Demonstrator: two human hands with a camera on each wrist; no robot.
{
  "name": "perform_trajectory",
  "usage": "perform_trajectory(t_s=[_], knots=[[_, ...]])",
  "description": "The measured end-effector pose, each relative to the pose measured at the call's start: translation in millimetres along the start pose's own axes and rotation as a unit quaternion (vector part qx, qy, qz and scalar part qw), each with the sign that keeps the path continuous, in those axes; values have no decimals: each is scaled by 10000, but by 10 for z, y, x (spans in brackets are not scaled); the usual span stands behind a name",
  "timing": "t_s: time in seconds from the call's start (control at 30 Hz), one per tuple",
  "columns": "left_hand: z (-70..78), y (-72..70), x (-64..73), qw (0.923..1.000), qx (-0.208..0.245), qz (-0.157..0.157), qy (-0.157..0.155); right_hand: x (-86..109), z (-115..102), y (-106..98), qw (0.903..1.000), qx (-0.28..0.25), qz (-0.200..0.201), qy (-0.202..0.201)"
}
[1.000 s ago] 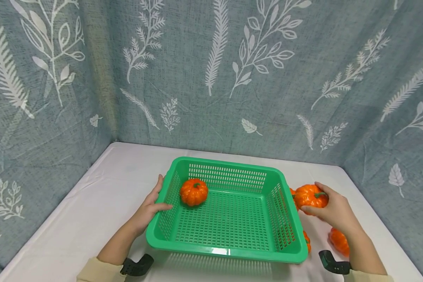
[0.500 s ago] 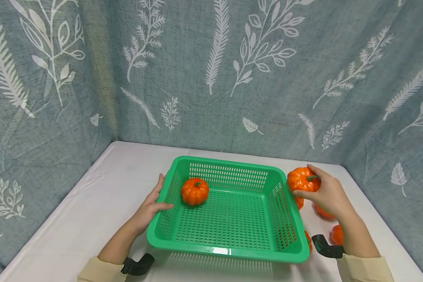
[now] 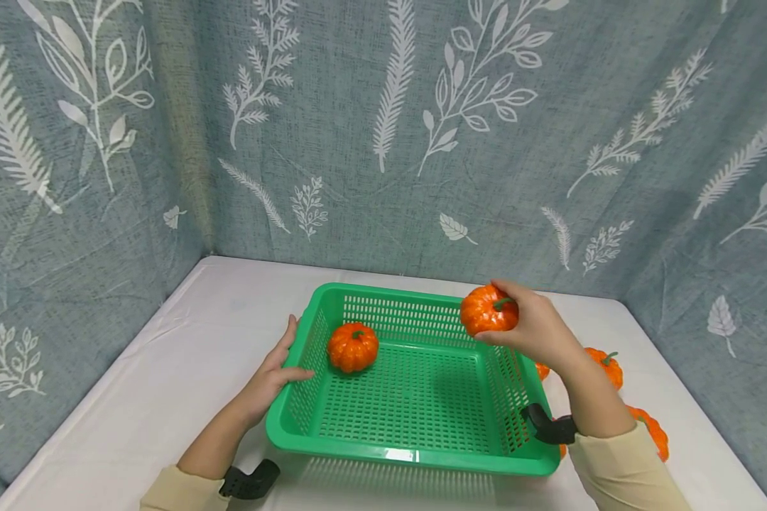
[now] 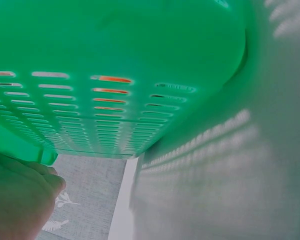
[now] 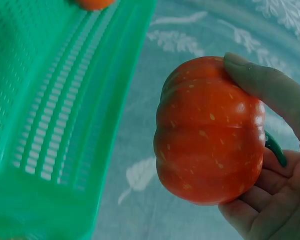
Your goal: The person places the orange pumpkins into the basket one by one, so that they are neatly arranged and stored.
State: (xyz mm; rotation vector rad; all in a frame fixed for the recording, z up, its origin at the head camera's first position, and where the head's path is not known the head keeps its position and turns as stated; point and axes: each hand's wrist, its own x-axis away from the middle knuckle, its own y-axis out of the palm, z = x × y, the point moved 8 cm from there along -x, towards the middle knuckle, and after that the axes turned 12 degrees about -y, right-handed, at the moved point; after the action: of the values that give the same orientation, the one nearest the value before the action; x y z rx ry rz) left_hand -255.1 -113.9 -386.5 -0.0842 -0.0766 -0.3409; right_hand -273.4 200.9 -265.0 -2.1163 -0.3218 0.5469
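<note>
A green slotted plastic basket (image 3: 332,447) sits on the white-covered table, a small orange pumpkin (image 3: 353,349) inside near its left wall. My left hand (image 3: 265,383) grips the basket's left rim, thumb over the inside and fingers along the outside. In the left wrist view part of that hand shows under the rim, and orange glints through the wall slots. My right hand (image 3: 540,332) holds another small orange pumpkin (image 5: 210,135) by its sides, thumb and fingers around the green-stemmed end. In the head view this pumpkin overlaps the basket's back right corner.
More orange pumpkins lie right of the basket: one (image 3: 604,365) behind my right forearm, another (image 3: 653,431) beside the sleeve, and pieces of others peek past the basket's right side. A grey-green leaf-patterned curtain (image 3: 358,142) surrounds the table's back and sides.
My right hand has lifted the pumpkin from the right side of the table and carried it up and left to the basket's back right corner. The left hand and basket stay put.
</note>
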Motion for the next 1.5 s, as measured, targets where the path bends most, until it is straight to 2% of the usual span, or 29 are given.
perform_trajectory(t_s=[0.33,0.47,0.83,1.07,1.5], knots=[[8,6,-6,10000,-66,18,73,-208,-313,280,9988,-157,-94,-461],[6,-4,-4,9999,-73,59,42,-257,-357,411,9984,-234,-226,-453],[7,6,-6,9999,-78,86,85,-318,-205,698,9977,-466,-501,28],[8,-8,5,9998,-136,113,74,-367,-100,814,9964,-536,-653,45],[6,-22,7,9997,-184,133,77,-388,-21,899,9960,-475,-754,114]])
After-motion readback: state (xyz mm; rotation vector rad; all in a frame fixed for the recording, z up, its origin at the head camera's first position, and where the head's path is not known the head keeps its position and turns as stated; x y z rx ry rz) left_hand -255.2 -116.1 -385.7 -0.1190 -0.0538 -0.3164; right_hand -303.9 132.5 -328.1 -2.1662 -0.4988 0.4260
